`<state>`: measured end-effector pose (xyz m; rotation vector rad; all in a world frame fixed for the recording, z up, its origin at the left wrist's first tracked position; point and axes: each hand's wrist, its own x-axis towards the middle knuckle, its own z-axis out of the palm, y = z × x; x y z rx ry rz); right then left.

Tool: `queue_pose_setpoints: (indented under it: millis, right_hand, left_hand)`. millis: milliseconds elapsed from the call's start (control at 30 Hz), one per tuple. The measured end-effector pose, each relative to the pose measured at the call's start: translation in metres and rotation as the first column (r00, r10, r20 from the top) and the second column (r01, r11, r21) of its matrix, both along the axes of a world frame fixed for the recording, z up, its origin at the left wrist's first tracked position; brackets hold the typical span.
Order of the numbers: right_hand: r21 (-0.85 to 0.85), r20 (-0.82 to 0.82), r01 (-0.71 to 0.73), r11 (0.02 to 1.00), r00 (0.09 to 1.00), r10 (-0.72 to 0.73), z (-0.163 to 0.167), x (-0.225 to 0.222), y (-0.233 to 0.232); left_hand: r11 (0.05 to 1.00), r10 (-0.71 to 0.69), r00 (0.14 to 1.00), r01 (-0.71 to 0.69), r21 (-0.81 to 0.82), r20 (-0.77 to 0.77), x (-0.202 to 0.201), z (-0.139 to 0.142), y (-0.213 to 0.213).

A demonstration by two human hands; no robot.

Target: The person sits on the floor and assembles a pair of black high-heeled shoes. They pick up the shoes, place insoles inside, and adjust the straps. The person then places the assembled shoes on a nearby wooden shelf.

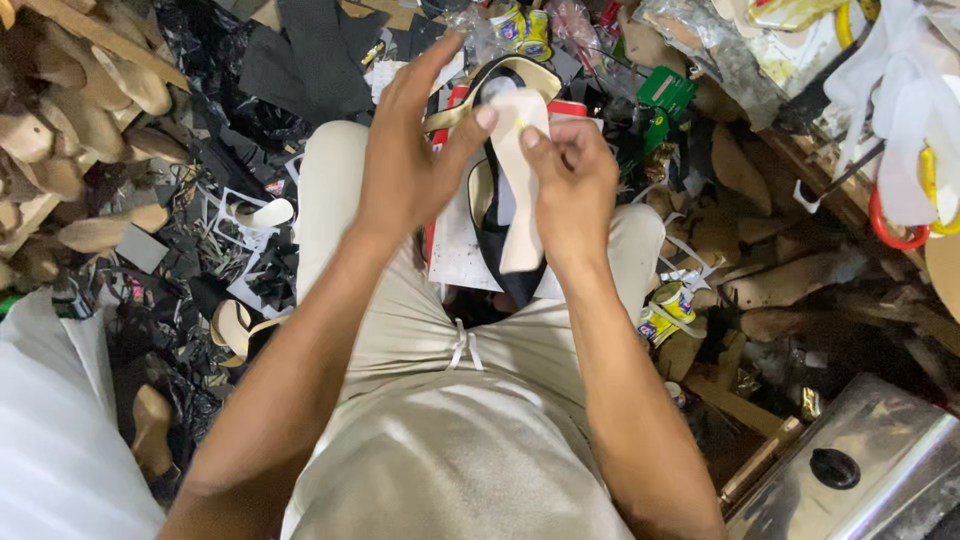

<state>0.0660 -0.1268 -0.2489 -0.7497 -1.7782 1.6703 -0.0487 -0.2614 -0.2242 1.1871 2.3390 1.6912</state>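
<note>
Pressing a pale insole (521, 190) onto a dark shoe upper (498, 262) over our lap | right hand (572, 185) pinching insole | left hand (410, 165) loose, thumb smoothing its top | best: keep edges aligned, press evenly.

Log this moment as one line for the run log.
left hand: thumb on insole top | right hand: pinching pale insole | black shoe upper: on lap beneath | wooden lasts: stacked at left
</note>
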Motion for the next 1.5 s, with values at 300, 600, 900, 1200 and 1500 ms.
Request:
queue_pose_setpoints:
  millis: [300,600,900,1200,1500]
  right_hand:
    - [0.129,0.188,0.095,0.987,0.975,-0.119,-0.015,-0.036,0.010]
    - [0.120,0.196,0.086,0.989,0.975,-0.108,-0.012,-0.031,0.006]
    - [0.159,0.233,0.104,0.982,0.962,-0.140,-0.005,-0.035,0.007]
    - [0.135,0.169,0.028,0.991,0.984,-0.051,-0.002,-0.025,0.002]
    - [-0.065,0.022,-0.124,0.990,0.992,0.125,-0.011,-0.017,0.012]
  left_hand:
    - [0.834,-0.304,0.825,0.473,-0.286,0.477,-0.060,-0.008,0.024]
    - [0.977,-0.131,0.942,0.176,-0.123,0.310,-0.022,-0.039,0.036]
    - [0.997,0.025,0.940,0.003,-0.080,0.341,-0.018,-0.054,0.048]
    - [0.999,0.048,0.898,-0.051,-0.005,0.437,-0.014,-0.058,0.050]
    - [0.960,-0.221,0.795,0.279,-0.017,0.565,-0.027,-0.042,0.030]
